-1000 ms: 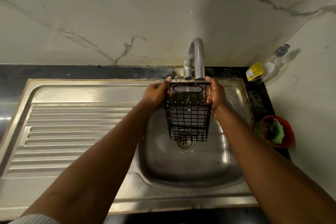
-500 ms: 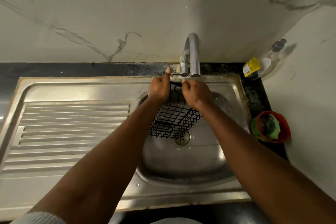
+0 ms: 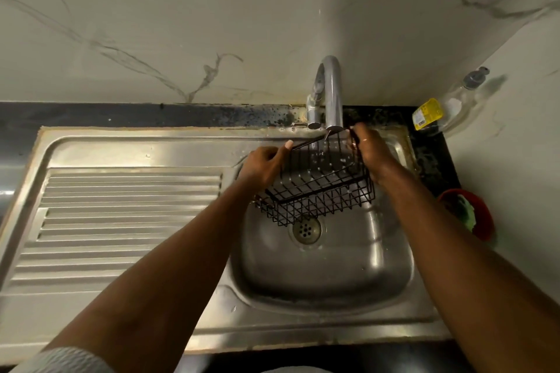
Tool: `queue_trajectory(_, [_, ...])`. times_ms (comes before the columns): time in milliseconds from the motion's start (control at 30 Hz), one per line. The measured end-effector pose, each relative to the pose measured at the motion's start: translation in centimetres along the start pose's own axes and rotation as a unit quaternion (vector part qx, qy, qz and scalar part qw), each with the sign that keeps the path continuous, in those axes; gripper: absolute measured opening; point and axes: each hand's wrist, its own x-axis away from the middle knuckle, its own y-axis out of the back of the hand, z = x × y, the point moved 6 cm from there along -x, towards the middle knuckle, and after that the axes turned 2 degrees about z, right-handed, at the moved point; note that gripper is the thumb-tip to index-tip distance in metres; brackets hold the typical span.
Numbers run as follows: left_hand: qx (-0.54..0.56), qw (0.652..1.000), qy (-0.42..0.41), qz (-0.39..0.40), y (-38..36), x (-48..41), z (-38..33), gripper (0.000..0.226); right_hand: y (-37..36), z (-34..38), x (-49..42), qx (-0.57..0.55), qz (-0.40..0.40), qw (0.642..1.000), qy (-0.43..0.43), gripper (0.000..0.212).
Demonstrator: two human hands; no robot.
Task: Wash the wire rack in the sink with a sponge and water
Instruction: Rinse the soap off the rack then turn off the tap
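Steel sink (image 3: 327, 291), ribbed drainboard (image 3: 130, 215) on its left. Black wire rack (image 3: 318, 188) sits over the basin between both hands, tilted with the near end lower. Its far edge is just under the faucet (image 3: 333, 91) spout and its near edge is above the drain (image 3: 306, 229). Water drops show on the wires. Left hand (image 3: 263, 166) grips the rack's far left corner, fingers curled round the top wire, thumb along it. Right hand (image 3: 371, 151) grips the far right edge, fingers curled on the wire. Clear bottle (image 3: 448, 106) with yellow label in the back right corner. Red bowl (image 3: 485, 221) right of the sink holds a green sponge (image 3: 466, 212), well apart from both hands.
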Motion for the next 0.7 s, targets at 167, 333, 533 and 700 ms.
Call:
queue_trajectory(167, [0.165, 0.983, 0.072, -0.021, 1.1, 0.6, 3.7, 0.048, 3.0, -4.6, -0.3, -0.172, -0.041, 0.982, -0.063, 0.05])
queue_trajectory(333, [0.298, 0.943, 0.137, -0.063, 0.7, 0.9, 3.2, 0.038, 1.9, -7.4, -0.3, -0.26, -0.039, 0.961, -0.085, 0.049])
queue_trajectory(533, [0.239, 0.958, 0.15, -0.049, 2.1, 0.1, 2.0, 0.026, 1.5, -6.2, -0.3, -0.127, 0.057, 0.982, -0.126, 0.016])
queue_trajectory(700, [0.221, 0.959, 0.165, -0.06, 2.0, -0.2, 1.9, 0.031, 0.7, -3.7, -1.0, 0.17, 0.097, 0.979, -0.05, 0.029])
